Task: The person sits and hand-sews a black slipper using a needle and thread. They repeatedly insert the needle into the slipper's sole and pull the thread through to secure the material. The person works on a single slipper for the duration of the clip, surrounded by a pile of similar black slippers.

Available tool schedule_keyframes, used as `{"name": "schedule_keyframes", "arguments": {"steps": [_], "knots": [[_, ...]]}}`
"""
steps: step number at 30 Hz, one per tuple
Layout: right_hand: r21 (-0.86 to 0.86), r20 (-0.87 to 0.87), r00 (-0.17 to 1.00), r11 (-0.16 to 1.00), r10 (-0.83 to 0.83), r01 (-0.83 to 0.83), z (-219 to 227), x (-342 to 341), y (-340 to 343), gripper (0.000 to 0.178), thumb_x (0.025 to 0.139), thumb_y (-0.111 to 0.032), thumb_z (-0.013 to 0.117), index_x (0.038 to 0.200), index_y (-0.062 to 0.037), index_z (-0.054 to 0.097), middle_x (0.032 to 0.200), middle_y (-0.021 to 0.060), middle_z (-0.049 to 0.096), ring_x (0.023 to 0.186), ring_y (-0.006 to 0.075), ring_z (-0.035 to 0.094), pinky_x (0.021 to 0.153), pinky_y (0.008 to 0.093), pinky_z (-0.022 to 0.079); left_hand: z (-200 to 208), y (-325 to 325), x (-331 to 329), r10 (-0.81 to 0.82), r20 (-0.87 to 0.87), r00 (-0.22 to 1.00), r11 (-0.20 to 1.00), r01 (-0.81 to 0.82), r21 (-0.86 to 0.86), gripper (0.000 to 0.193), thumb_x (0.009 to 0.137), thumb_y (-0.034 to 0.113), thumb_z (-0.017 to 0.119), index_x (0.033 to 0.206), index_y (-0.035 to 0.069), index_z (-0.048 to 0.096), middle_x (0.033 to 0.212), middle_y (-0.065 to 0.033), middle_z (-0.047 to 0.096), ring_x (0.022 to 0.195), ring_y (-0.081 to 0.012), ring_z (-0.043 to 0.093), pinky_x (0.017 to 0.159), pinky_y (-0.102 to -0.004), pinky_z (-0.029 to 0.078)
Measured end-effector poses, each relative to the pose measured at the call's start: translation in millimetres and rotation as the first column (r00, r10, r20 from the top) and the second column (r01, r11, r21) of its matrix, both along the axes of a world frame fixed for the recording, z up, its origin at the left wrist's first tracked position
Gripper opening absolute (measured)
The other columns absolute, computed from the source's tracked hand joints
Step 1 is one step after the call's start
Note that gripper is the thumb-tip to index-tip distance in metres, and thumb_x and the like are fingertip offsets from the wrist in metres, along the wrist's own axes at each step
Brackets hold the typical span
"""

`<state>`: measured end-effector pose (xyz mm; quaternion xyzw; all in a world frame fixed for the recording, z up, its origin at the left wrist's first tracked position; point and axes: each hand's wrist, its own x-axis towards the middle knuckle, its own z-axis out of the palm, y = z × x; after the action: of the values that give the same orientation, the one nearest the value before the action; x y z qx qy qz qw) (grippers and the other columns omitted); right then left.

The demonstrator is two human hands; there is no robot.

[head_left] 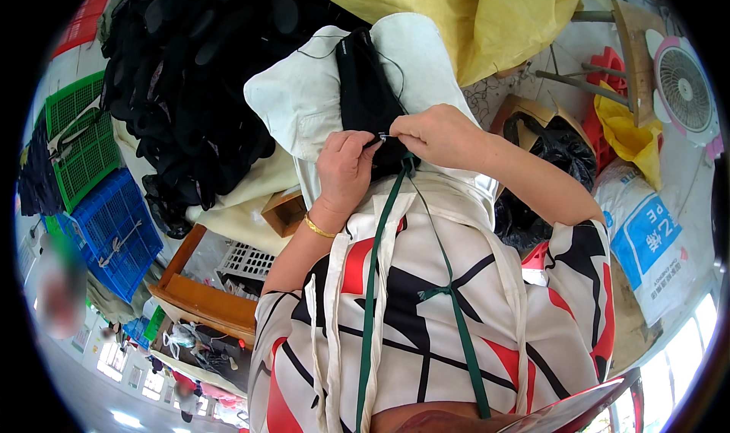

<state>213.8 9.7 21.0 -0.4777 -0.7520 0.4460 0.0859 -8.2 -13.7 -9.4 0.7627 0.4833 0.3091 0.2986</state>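
Observation:
A long black fabric piece (357, 83) lies across my white-covered lap (304, 91), its near end between my hands. Thin dark thread loops out on both sides of it. My left hand (346, 167) is closed, thumb and fingers pinching the near edge of the fabric. From the right, my right hand (441, 138) meets it with thumb and forefinger pinched together. A tiny shiny bit shows between the two sets of fingertips, too small to name. Just below hangs a green cord (388, 212) from my neck, with a small dark green piece at its end.
A large heap of black fabric pieces (190, 76) lies at the left. Beyond are green (76, 136) and blue (118, 235) plastic crates. Yellow sheeting (494, 30) spreads ahead. A fan (684, 83), a wooden stool (635, 60) and a white printed sack (646, 243) stand right.

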Motion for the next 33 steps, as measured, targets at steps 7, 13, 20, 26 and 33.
{"name": "schedule_keyframes", "arguments": {"steps": [7, 13, 20, 26, 33], "knots": [[0.023, 0.029, 0.999, 0.999, 0.046, -0.046, 2, -2, 4, 0.014, 0.087, -0.014, 0.062, 0.099, -0.0095, 0.068, 0.077, 0.0149, 0.069, 0.070, 0.0353, 0.066, 0.065, 0.0451, 0.052, 0, 0, 0, 0.003, -0.014, 1.000, 1.000, -0.003, 0.014, 0.020, 0.075, -0.002, 0.077, 0.092, 0.004, 0.067, 0.087, -0.0098, 0.068, 0.078, -0.0288, 0.063, 0.068, -0.0365, 0.051], [0.041, 0.017, 0.999, 0.999, 0.027, -0.028, 5, -7, 3, 0.012, 0.086, -0.013, 0.060, 0.093, -0.0078, 0.067, 0.073, 0.0164, 0.067, 0.070, 0.0383, 0.065, 0.065, 0.0493, 0.051, -1, -1, -1, -0.002, -0.013, 1.000, 0.999, 0.003, 0.035, 0.021, 0.074, -0.003, 0.077, 0.091, 0.004, 0.067, 0.086, -0.0097, 0.068, 0.078, -0.0285, 0.063, 0.067, -0.0364, 0.051], [0.054, 0.111, 0.993, 0.998, 0.024, -0.030, -3, -26, -13, 0.013, 0.083, -0.008, 0.060, 0.094, -0.0049, 0.053, 0.065, 0.0166, 0.064, 0.063, 0.0381, 0.065, 0.055, 0.0485, 0.050, -4, -1, 0, -0.005, 0.012, 1.000, 0.997, 0.004, 0.081, 0.023, 0.073, -0.004, 0.077, 0.092, 0.004, 0.068, 0.085, -0.0094, 0.069, 0.077, -0.0281, 0.064, 0.067, -0.0359, 0.051], [0.132, 0.101, 0.995, 0.991, -0.011, -0.003, -19, -27, -24, 0.013, 0.083, -0.005, 0.059, 0.093, -0.0036, 0.050, 0.066, 0.0159, 0.064, 0.062, 0.0362, 0.066, 0.054, 0.0480, 0.050, -1, -4, 0, 0.012, 0.017, 1.000, 0.999, -0.013, 0.044, 0.024, 0.073, -0.001, 0.076, 0.095, 0.006, 0.068, 0.086, -0.0095, 0.068, 0.078, -0.0283, 0.064, 0.067, -0.0376, 0.052], [-0.088, -0.068, 0.966, 0.966, -0.250, 0.244, -21, -29, -24, 0.017, 0.097, -0.017, 0.055, 0.100, -0.0012, 0.050, 0.076, 0.0199, 0.065, 0.070, 0.0415, 0.064, 0.061, 0.0461, 0.050, 3, -5, 2, 0.043, 0.085, 0.995, 0.993, -0.033, -0.111, 0.022, 0.076, 0.000, 0.075, 0.097, 0.005, 0.069, 0.084, -0.0098, 0.067, 0.075, -0.0281, 0.062, 0.064, -0.0368, 0.050]]}}
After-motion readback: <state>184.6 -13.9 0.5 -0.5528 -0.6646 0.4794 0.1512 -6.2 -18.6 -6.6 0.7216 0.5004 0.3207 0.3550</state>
